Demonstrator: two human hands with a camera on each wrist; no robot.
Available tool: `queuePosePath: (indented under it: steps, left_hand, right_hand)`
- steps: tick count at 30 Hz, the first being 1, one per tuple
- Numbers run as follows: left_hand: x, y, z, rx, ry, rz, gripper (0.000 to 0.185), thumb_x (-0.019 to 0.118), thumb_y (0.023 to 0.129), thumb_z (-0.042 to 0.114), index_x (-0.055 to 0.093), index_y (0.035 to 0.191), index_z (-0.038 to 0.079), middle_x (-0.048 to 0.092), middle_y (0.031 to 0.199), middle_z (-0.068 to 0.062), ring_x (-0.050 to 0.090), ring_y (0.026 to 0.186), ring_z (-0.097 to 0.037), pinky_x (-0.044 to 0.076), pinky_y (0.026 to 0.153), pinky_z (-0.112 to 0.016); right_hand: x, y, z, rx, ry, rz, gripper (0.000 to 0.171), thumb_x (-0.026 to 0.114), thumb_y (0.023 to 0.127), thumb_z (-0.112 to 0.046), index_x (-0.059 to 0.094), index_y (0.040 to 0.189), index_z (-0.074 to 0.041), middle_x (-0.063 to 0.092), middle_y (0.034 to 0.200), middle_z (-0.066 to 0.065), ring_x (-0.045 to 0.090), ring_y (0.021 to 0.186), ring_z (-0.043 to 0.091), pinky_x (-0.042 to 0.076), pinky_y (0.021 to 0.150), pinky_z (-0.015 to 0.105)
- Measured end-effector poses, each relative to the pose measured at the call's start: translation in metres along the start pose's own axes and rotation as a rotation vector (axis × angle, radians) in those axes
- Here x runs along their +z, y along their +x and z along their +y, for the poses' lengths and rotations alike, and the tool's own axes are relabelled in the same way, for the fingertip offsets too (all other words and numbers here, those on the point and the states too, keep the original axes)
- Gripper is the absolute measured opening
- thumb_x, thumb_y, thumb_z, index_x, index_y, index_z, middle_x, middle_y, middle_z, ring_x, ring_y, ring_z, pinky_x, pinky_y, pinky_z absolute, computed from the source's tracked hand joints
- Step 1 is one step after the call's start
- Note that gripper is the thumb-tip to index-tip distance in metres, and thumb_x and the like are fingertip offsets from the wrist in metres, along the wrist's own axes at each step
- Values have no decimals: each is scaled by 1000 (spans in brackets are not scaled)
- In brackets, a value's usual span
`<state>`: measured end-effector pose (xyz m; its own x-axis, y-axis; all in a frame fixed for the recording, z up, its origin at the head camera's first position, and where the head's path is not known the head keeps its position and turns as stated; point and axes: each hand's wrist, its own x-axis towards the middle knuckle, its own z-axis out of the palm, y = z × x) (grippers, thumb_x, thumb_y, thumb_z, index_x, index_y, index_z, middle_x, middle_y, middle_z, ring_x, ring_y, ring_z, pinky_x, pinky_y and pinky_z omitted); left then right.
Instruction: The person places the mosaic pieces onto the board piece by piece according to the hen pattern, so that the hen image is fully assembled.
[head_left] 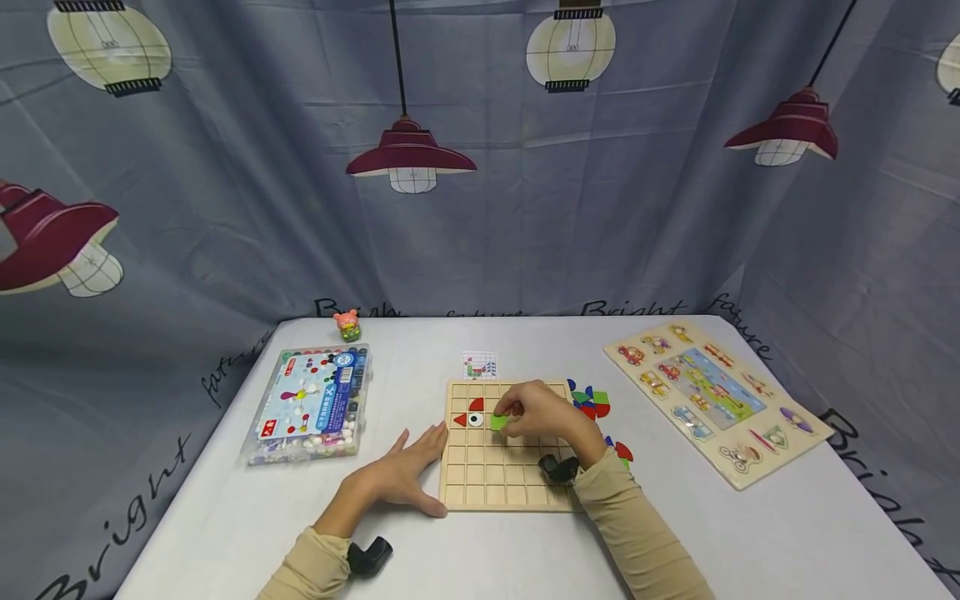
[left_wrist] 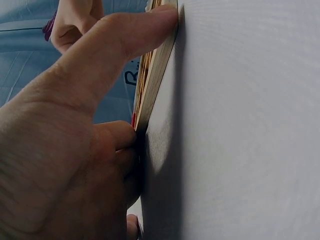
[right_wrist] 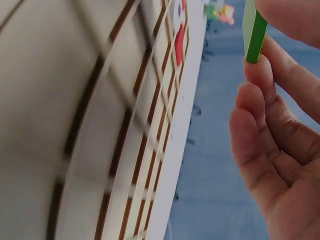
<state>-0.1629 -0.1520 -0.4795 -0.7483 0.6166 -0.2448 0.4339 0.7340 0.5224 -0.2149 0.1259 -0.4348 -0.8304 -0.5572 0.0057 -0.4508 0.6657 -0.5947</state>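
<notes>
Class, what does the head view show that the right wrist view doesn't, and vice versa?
Head view only: the left hand, the molecular model kit, the pattern card, the wooden picture puzzle.

Right wrist view only: the thick edge of the green block and the palm side of the right hand.

Both: the right hand pinching the green block, the gridded board, the toy figurine.

It's a curtained-off booth, home or studio there's no telling, with grey-blue cloth (head_left: 495, 258) printed with hanging lamps (head_left: 410, 154) and the word "Bright" sweeping behind and along both sides of a white worktop (head_left: 225, 500), toys set out on it: grid board (head_left: 495, 475), picture puzzle (head_left: 637, 354), little figurine (head_left: 348, 326)!
</notes>
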Motion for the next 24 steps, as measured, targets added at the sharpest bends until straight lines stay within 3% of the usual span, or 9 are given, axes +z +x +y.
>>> queuePosePath:
  steps: [5, 12, 24]
  left_hand:
    - [1, 0, -2, -4, 2, -2, 120, 79, 69, 57, 15, 155, 3, 8, 165, -10, 7, 154, -27, -4, 123, -57]
    - [1, 0, -2, 6, 4, -5, 119, 78, 70, 57, 15, 155, 3, 8, 165, -10, 7, 154, -27, -4, 123, -57]
    - [-2, -1, -1, -1, -6, -13, 120, 79, 70, 56, 14, 156, 5, 7, 166, -8, 7, 154, -26, -5, 123, -56]
  right_hand:
    - [14, 12, -14, -1, 4, -27, 21, 81, 74, -11, 75, 93, -8, 71, 89, -1, 57, 77, 11, 51, 67, 21]
    - [33, 21, -15, 16, -1, -79, 20, 79, 76, -7, 75, 95, -7, 71, 89, 0, 58, 77, 9, 52, 68, 22]
    - [42, 28, -13, 41, -49, -86, 19, 79, 77, -7, 75, 95, -6, 72, 91, 2, 56, 75, 9, 51, 70, 24]
